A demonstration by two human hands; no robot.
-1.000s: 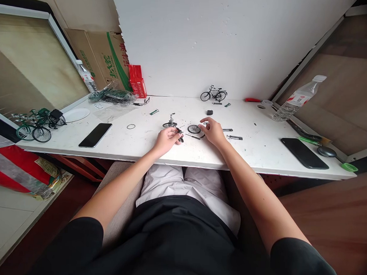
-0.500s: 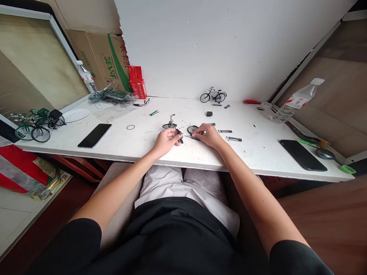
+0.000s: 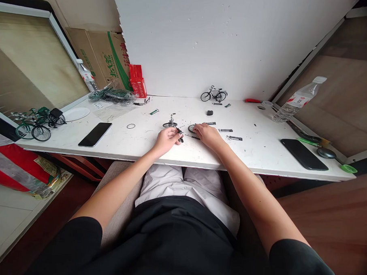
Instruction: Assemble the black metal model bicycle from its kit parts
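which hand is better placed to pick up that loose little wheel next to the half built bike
Right. The right hand already rests at the loose wheel, fingertips touching it. The left hand is busy pinching the half-built bike.

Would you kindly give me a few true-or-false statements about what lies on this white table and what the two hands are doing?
1. The left hand grips a partly built model bicycle. True.
2. The right hand rests beside a loose small wheel. True.
3. A finished black model bicycle stands at the front edge of the table. False: it stands at the back, by the white wall.
4. Both black phones lie on the left. False: one phone lies left, the other phone right.
5. A clear plastic bottle is at the far right. True.
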